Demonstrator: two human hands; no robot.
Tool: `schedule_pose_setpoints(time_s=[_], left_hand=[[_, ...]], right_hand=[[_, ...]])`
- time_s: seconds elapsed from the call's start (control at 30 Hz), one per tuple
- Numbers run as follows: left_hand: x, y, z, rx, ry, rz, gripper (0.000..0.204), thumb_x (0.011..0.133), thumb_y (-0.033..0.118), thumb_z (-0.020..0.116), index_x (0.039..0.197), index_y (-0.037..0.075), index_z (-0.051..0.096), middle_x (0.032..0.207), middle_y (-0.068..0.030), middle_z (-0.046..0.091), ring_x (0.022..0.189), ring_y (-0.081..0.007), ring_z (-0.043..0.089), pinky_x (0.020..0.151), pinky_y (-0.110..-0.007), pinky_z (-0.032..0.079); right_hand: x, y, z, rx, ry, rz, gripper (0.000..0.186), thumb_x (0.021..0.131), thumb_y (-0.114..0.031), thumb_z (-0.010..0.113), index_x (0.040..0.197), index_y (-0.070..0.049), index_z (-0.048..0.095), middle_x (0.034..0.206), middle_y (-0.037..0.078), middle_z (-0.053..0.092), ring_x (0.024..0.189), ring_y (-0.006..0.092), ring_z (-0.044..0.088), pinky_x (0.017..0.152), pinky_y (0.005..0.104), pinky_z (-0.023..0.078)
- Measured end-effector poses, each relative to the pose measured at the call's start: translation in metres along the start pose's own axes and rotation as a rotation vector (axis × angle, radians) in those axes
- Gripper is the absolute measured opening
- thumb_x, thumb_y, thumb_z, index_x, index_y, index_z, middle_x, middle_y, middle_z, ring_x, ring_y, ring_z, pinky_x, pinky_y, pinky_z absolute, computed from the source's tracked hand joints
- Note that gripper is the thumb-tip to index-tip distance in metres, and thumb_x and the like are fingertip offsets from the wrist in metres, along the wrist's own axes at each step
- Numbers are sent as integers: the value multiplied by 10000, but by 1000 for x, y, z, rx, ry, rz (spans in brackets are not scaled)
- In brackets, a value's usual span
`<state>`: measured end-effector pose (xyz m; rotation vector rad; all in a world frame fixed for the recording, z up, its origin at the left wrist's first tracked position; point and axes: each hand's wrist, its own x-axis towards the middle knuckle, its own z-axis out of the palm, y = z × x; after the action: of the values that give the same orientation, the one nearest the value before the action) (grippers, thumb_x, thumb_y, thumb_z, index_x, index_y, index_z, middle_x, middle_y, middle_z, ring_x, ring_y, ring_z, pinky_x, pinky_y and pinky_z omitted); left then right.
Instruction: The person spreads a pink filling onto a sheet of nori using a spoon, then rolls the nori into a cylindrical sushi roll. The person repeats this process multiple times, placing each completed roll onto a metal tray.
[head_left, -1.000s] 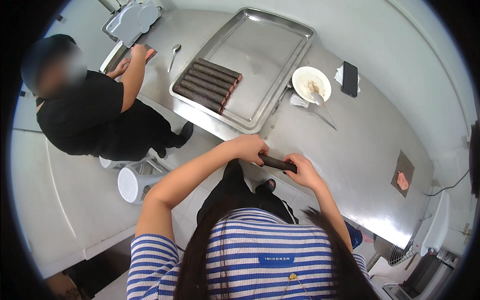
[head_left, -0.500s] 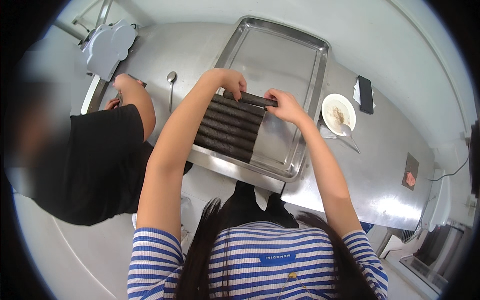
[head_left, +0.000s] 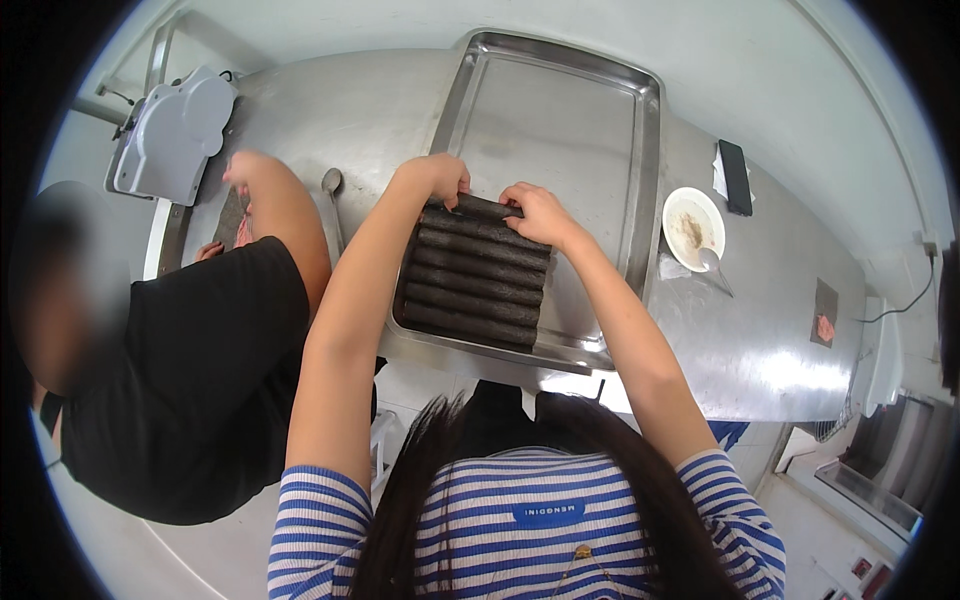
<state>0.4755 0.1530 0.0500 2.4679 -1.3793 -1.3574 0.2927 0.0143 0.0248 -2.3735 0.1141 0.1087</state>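
Observation:
A dark seaweed roll lies at the far end of a close-set row of similar rolls in a metal tray. My left hand pinches its left end. My right hand grips the right end, with fingers curled over it. This roll sits against or just above the row; its underside is hidden. The row fills the near left part of the tray, the rolls lying side by side.
To the right stand a white bowl with a spoon, a black phone and a dark sheet with pink filling. At left, a person in black works over another sheet, near a spoon and a white appliance.
Both hands have lowered the roll toward me, from raised above the row to its far end. The person at left has drawn one hand back over a sheet showing pink filling.

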Motion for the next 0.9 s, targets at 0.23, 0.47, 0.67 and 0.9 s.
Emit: schedule_pose_setpoints(time_s=[0.23,0.47,0.67,0.9], left_hand=[[-13,1,11,86,92,21,423,745,-142,545,1091,73,659,1068,-117,673,867,-300,671,575,-411,591],[-13,-8,3,64,85,91,486,675,-134,545,1099,69,670,1026,-124,694,987,-292,645,837,-373,522],[-5,-6,-14,233,122,140,433,739,-100,543,1116,72,666,1065,-131,684,964,-286,663,783,-388,551],[-5,-7,11,147,100,50,377,793,-123,472,1035,66,690,930,-136,683,614,-297,680,465,-384,563]], right_hand=[[-14,0,2,-81,16,-115,372,801,-141,628,1160,-42,639,1099,150,609,1080,312,564,943,391,458],[-9,6,4,-44,-53,-40,331,866,-106,512,1160,-35,649,1168,139,599,1130,310,547,984,393,433],[-4,7,-7,11,-44,1,335,868,-110,510,1166,-52,651,1183,144,600,1129,326,552,978,401,438],[-4,1,-5,12,-104,9,332,874,-37,500,1176,-25,638,1192,145,602,1102,324,575,963,377,460]])
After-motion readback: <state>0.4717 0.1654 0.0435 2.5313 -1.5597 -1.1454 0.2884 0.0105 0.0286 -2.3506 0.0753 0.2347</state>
